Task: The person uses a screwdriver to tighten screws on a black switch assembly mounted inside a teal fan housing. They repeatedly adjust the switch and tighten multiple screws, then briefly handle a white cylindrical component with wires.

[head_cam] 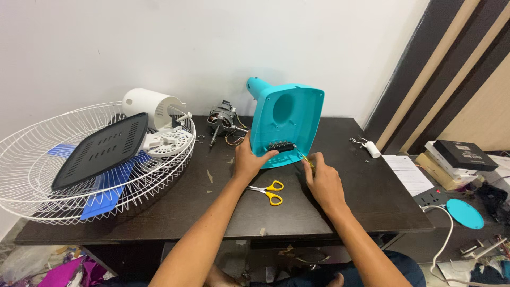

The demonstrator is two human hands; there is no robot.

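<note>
Fan base stood on edge, underside open, wiring work under way

The left hand grips the turquoise fan base upright on the dark table; the right hand pinches a thin yellow tool at its switch block. Motor, grille and scissors lie apart, so reassembly looks far off.

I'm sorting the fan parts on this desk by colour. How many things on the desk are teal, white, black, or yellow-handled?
Teal: 1, the housing held by both hands
White: 3, grille, motor cover, hub piece
Black: 1, vented plate
Yellow-handled: 1, scissors
Total: 6
</note>
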